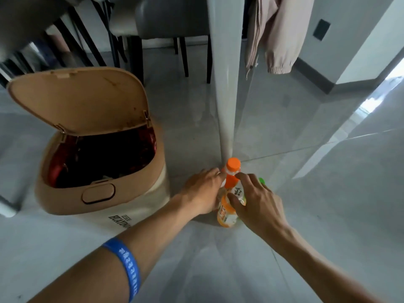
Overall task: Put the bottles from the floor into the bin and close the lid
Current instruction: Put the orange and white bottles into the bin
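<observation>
— Which step is in hand?

— The pick-up, I'd say. The bottles stand clustered on the floor by the white table leg (226,119), just right of the bin (105,193), whose lid (76,99) is tipped up and open. Nothing has been lifted yet.

— And the hands?

— Both arms reach forward and down. The left hand (202,190) presses against the left side of the orange-capped bottle (233,173), fingers spread, its grip not closed on anything I can make out. The right hand (256,199) comes over the top, fingers loosely curled onto the labelled bottle (227,214) in front; its grip looks unclosed too. A green cap (262,180) peeks out behind it.

— What next?

— Probably close a grip round each bottle, lift, carry left over the bin's opening, drop, then swing the lid down.
</observation>
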`<control>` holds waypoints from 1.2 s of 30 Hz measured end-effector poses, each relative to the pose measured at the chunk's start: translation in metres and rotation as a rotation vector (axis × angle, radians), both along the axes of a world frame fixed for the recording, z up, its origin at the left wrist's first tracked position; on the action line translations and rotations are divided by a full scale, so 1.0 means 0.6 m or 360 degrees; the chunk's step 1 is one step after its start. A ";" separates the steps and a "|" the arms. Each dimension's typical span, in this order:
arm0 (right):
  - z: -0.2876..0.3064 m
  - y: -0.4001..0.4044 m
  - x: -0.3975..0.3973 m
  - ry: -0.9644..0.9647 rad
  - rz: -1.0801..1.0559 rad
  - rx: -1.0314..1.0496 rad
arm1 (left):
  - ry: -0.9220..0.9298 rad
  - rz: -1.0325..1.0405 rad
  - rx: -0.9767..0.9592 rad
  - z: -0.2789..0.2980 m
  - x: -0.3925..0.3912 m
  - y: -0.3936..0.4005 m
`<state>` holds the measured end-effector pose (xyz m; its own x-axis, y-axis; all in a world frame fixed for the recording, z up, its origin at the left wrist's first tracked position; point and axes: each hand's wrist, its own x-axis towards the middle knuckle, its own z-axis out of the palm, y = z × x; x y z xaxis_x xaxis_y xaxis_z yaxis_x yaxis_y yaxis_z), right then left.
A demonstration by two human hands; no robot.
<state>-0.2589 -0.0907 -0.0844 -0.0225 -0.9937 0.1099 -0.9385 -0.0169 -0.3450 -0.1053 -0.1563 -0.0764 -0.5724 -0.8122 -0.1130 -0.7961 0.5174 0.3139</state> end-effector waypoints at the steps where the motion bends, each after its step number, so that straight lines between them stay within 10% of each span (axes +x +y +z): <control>1: -0.008 0.001 0.000 -0.0036 0.0008 0.0028 | 0.0015 -0.0008 -0.0017 -0.007 0.001 0.003; 12: -0.039 -0.011 0.011 -0.0543 0.0147 0.0106 | -0.0020 0.0148 0.0013 -0.040 0.050 0.023; 21: 0.095 -0.044 0.037 -0.0753 -0.0112 -0.0325 | 0.0362 0.0221 0.0222 0.243 0.080 -0.003; 29: 0.284 -0.080 0.121 -0.0999 0.0052 -0.0829 | 0.0972 0.0480 -0.0334 0.489 0.270 0.005; 36: 0.311 -0.101 0.210 -0.1092 0.0220 -0.0969 | 0.0534 0.0435 -0.0245 0.462 0.378 -0.012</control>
